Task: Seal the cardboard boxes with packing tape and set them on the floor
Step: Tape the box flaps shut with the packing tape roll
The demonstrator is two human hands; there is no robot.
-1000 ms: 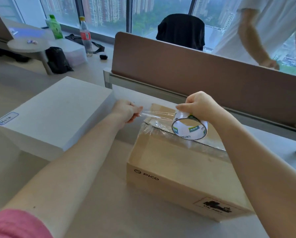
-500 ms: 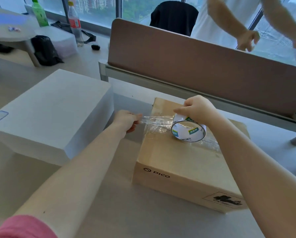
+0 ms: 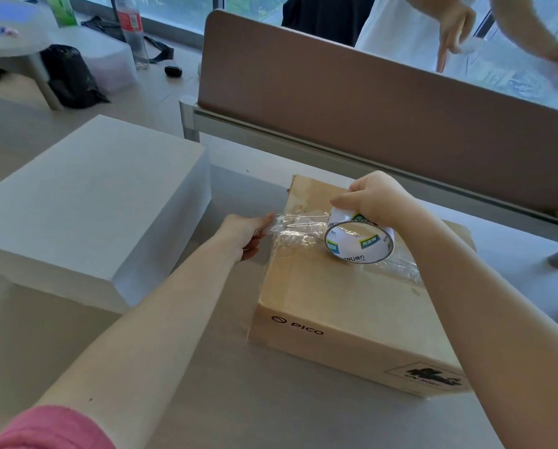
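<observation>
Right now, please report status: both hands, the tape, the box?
Left hand pinches tape end. Right hand grips tape roll over cardboard box. Box on desk, partly taped. White box close on the left.

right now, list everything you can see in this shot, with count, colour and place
cardboard box: 1, brown, on the table, right of centre, clear tape across its top
tape roll: 1, white core with green labels, held over the box top
tape strip: 1, clear, stretched from the roll past the box's left edge
white box: 1, white, on the table at left
table: 1, pale grey, under both boxes
divider panel: 1, brown, behind the table
bottles: 2, one clear with red label, one green, far left
second person: 1, white shirt, behind the divider
left hand: pinches the strip's free end
right hand: grips the roll
</observation>
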